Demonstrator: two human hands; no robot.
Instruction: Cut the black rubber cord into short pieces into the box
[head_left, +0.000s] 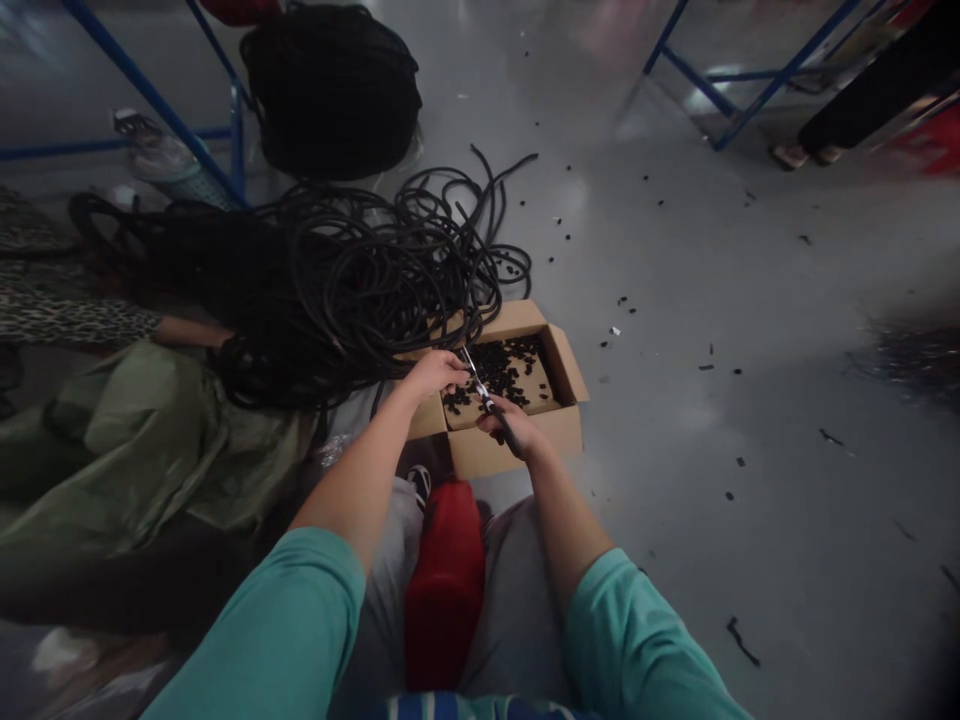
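My right hand grips a pair of scissors with dark handles, blades pointing up and away from me. Close to the blade tips, the fingers of my left hand are pinched on a black cord, which is partly hidden by the fingers. Both hands are above an open cardboard box. Inside it lie many short cut black pieces. A large tangled heap of black cord spreads on the floor beyond my left hand and reaches the box edge.
At left, another person's arm reaches into the heap, beside a green sheet. A black bundle stands behind. Blue metal frames rise at the back. Black scraps dot the grey floor. A red seat is between my legs.
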